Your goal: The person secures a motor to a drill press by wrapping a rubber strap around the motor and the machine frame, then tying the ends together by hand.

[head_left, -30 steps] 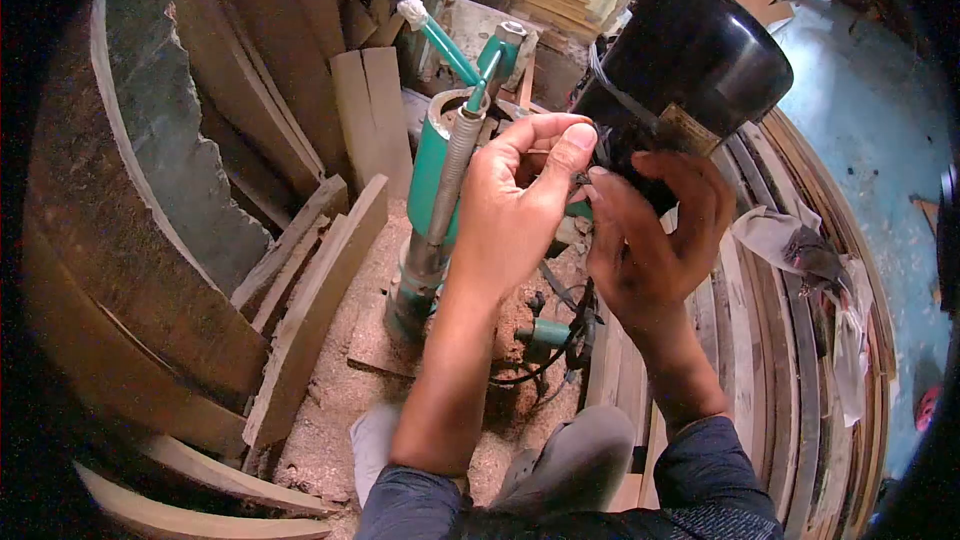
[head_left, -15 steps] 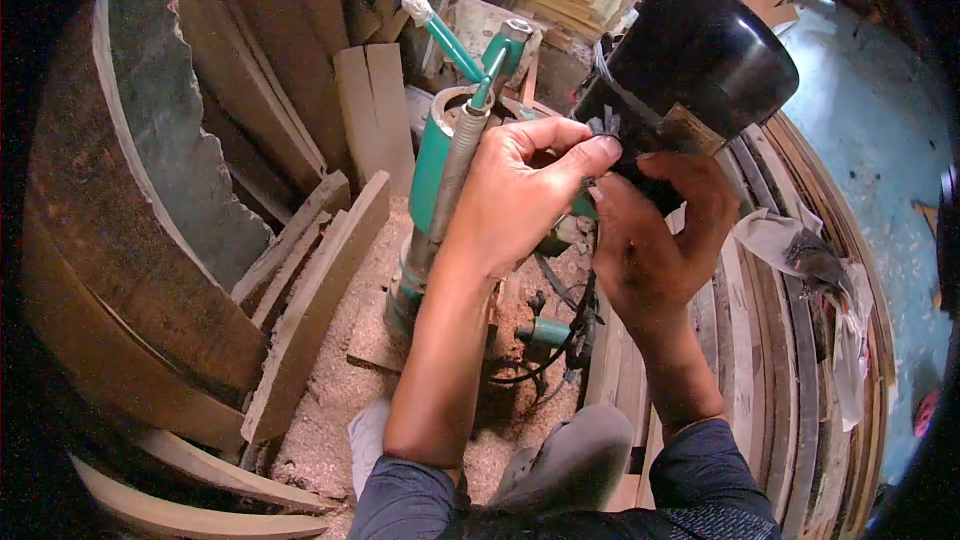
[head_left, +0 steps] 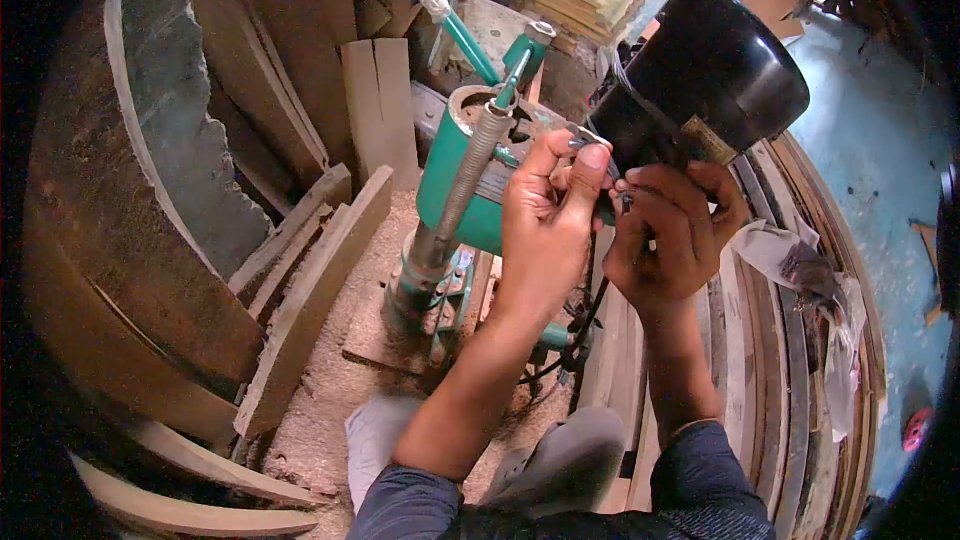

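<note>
Fingertip work, apparently fine handling of a thin dark strip (head_left: 614,172) between both hands, near the black housing (head_left: 720,70). Left hand (head_left: 548,230): grip pinching strip. Right hand (head_left: 665,240): fingers curled close by; can't tell whether clenched. Next move probably calls for steady, light fingertip control.

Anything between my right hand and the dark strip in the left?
Nothing visible: the right hand has its fingers right by the dark strip, which the left hand pinches. The black drum lies beyond both hands, not between them.
</note>
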Demonstrator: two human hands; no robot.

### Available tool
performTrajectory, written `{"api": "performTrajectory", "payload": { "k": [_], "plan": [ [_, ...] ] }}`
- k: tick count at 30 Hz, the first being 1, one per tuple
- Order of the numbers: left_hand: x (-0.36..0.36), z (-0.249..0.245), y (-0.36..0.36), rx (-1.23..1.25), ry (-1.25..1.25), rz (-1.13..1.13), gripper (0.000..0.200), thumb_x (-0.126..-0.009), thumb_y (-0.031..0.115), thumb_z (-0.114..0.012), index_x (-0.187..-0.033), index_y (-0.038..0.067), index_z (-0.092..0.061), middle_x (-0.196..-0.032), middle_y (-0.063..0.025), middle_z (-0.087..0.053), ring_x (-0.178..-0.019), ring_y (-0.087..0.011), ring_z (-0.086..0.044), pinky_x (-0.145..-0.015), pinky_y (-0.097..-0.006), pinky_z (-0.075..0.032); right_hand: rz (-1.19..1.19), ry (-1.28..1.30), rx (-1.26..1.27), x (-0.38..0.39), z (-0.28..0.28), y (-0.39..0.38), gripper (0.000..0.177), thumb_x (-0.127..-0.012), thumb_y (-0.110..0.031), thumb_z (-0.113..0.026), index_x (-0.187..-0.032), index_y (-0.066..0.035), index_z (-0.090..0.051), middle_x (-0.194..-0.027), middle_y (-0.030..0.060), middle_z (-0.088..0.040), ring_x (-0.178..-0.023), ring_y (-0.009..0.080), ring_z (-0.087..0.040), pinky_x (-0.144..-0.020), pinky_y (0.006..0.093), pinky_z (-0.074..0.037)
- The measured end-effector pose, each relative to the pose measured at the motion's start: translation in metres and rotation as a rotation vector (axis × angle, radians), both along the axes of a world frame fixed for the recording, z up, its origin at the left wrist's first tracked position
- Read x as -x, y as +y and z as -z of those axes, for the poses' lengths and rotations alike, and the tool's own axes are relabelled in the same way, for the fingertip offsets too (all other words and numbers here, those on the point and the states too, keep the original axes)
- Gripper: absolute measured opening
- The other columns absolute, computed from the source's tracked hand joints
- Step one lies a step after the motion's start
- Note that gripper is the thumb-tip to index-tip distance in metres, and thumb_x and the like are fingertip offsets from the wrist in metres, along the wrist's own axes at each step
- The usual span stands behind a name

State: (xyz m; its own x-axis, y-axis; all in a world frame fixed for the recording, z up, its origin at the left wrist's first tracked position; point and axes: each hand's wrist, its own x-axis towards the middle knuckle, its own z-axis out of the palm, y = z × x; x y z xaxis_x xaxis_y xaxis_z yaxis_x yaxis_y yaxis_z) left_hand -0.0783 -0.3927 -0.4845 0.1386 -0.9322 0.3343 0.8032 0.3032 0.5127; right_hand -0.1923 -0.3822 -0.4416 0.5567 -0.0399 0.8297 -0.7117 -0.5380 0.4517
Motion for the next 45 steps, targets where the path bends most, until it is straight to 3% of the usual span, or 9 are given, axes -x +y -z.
{"api": "performTrajectory", "payload": {
  "k": [3,9,12,19,21,24,26,34,45],
  "plan": [
    [0.009,0.000,-0.003,0.044,0.091,-0.080,0.010,-0.100,0.019,-0.063,-0.097,0.009,-0.062,-0.076,0.0057,-0.061,-0.067,-0.0004,-0.053,-0.057,-0.0181,-0.040,0.021,-0.069,-0.044,-0.003,0.003,0.003,0.017,-0.072,0.000,-0.070,-0.083,-0.012,-0.064,-0.100,-0.0002,-0.072,-0.112,0.0294,-0.054,-0.102,0.0412,-0.037],
    [0.008,0.006,-0.007,0.018,-0.052,-0.170,0.017,-0.097,0.019,-0.067,-0.102,0.003,-0.063,-0.073,0.0045,-0.059,-0.067,-0.0025,-0.052,-0.058,-0.0201,-0.039,0.014,0.067,0.058,0.014,0.000,-0.003,0.015,-0.075,-0.012,-0.078,-0.086,-0.019,-0.069,-0.100,-0.0039,-0.073,-0.109,0.0260,-0.057,-0.094,0.0391,-0.039],
    [0.008,0.007,-0.014,-0.003,-0.226,-0.278,0.024,-0.091,0.020,-0.074,-0.101,-0.001,-0.068,-0.077,-0.0076,-0.065,-0.067,-0.0098,-0.057,-0.057,-0.0268,-0.043,-0.011,0.196,0.040,0.019,-0.011,-0.005,0.019,-0.073,-0.017,-0.081,-0.088,-0.021,-0.070,-0.102,-0.0056,-0.074,-0.110,0.0245,-0.058,-0.092,0.0381,-0.038],
    [0.000,0.002,-0.020,0.040,-0.421,-0.507,0.022,-0.087,0.017,-0.074,-0.099,-0.002,-0.070,-0.084,-0.0134,-0.070,-0.068,-0.0195,-0.064,-0.063,-0.0325,-0.049,-0.095,0.386,-0.017,0.023,-0.031,-0.010,0.027,-0.066,-0.019,-0.082,-0.091,-0.020,-0.072,-0.101,-0.0061,-0.074,-0.102,0.0201,-0.061,-0.087,0.0397,-0.039],
    [0.000,0.001,-0.018,0.055,-0.332,-0.437,0.023,-0.088,0.017,-0.074,-0.100,-0.003,-0.070,-0.084,-0.0140,-0.070,-0.067,-0.0189,-0.064,-0.062,-0.0327,-0.049,-0.117,0.415,-0.003,0.024,-0.034,-0.009,0.027,-0.066,-0.019,-0.082,-0.091,-0.020,-0.072,-0.101,-0.0057,-0.074,-0.101,0.0200,-0.062,-0.087,0.0399,-0.040],
    [0.003,0.003,-0.018,0.020,-0.283,-0.390,0.023,-0.091,0.017,-0.072,-0.102,-0.003,-0.069,-0.085,-0.0100,-0.071,-0.066,-0.0116,-0.061,-0.060,-0.0291,-0.048,-0.142,0.434,-0.060,0.020,-0.036,-0.005,0.016,-0.070,0.002,-0.068,-0.079,-0.011,-0.063,-0.092,0.0022,-0.075,-0.103,0.0268,-0.059,-0.092,0.0397,-0.040],
    [0.007,0.006,-0.017,0.046,-0.155,-0.292,0.022,-0.094,0.017,-0.069,-0.104,-0.002,-0.068,-0.086,-0.0081,-0.071,-0.067,-0.0096,-0.060,-0.060,-0.0277,-0.048,-0.063,0.237,-0.076,0.009,-0.027,0.001,0.017,-0.076,0.003,-0.068,-0.084,-0.009,-0.060,-0.093,0.0045,-0.075,-0.107,0.0291,-0.059,-0.097,0.0410,-0.040],
    [0.011,0.006,-0.006,0.192,0.213,-0.028,0.013,-0.102,0.015,-0.058,-0.109,0.004,-0.057,-0.100,-0.0075,-0.070,-0.087,-0.0057,-0.059,-0.077,-0.0204,-0.045,0.094,-0.025,-0.073,-0.027,-0.008,0.012,0.014,-0.086,0.004,-0.066,-0.090,-0.006,-0.057,-0.095,0.0083,-0.073,-0.110,0.0313,-0.058,-0.099,0.0422,-0.042],
    [0.020,0.006,-0.008,0.142,0.239,-0.105,0.019,-0.096,0.007,-0.066,-0.113,0.003,-0.059,-0.092,-0.0032,-0.069,-0.082,-0.0053,-0.062,-0.073,-0.0201,-0.048,0.209,-0.091,-0.047,-0.030,-0.021,0.017,0.009,-0.080,-0.006,-0.073,-0.088,-0.007,-0.069,-0.110,0.0107,-0.067,-0.105,0.0323,-0.058,-0.094,0.0418,-0.044]
  ]
}}
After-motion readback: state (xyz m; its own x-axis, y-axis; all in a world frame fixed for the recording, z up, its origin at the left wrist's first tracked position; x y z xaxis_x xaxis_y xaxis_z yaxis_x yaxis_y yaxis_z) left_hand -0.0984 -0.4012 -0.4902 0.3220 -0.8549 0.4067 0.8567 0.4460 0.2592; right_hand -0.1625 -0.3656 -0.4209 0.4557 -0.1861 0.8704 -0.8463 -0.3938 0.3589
